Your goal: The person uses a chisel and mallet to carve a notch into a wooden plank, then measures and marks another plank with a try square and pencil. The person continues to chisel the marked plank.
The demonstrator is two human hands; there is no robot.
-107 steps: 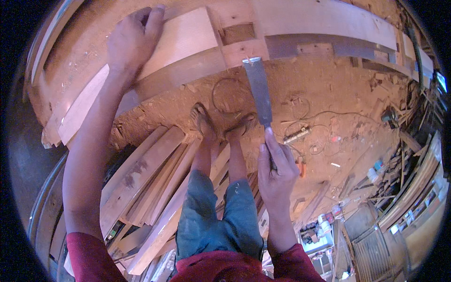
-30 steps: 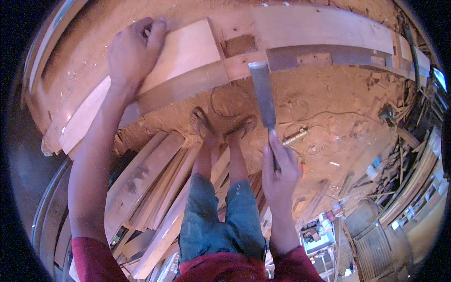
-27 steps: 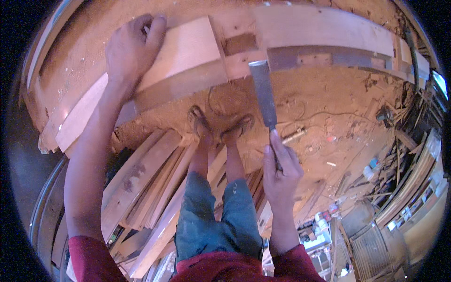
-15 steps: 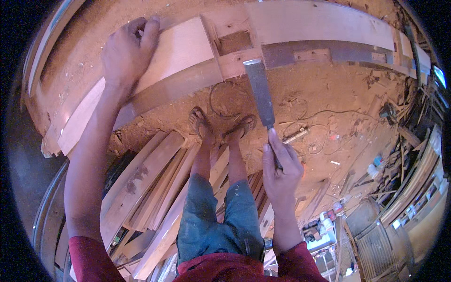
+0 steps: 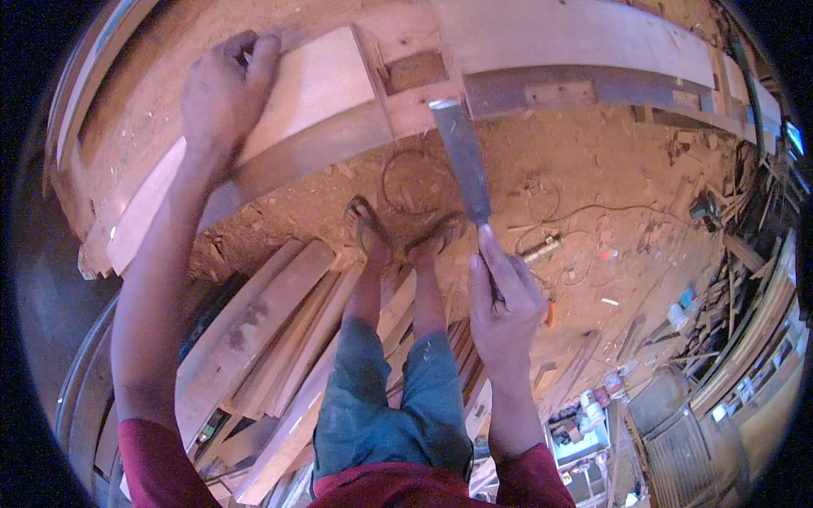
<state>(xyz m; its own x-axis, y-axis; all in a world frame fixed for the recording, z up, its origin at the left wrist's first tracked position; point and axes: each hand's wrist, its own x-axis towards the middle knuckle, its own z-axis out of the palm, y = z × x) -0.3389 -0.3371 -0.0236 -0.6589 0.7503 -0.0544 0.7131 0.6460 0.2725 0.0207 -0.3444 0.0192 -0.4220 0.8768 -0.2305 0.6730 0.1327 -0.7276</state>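
My right hand (image 5: pixel 506 300) is closed round the handle of a wide chisel (image 5: pixel 462 161). Its grey blade points away from me, with the bright edge close to the near side of a timber beam (image 5: pixel 334 80); I cannot tell whether they touch. A rectangular mortise (image 5: pixel 416 73) is cut through the beam just beyond that edge. On the beam's left part rests my left hand (image 5: pixel 224 93), its fingers curled into a loose fist. Whatever those fingers hold, if anything, is hidden.
Shallower recesses (image 5: pixel 561 92) mark the beam's side to the right. Long planks (image 5: pixel 246 330) lie at lower left beside my legs. A cable (image 5: pixel 593 210) runs over the dusty, chip-strewn floor. Scrap wood (image 5: pixel 720 313) is heaped at the right, and a white container (image 5: pixel 580 436) stands at lower right.
The chisel and my right hand have shifted slightly left and away from me. My left hand keeps its place on the beam, and the whole view has moved a little.
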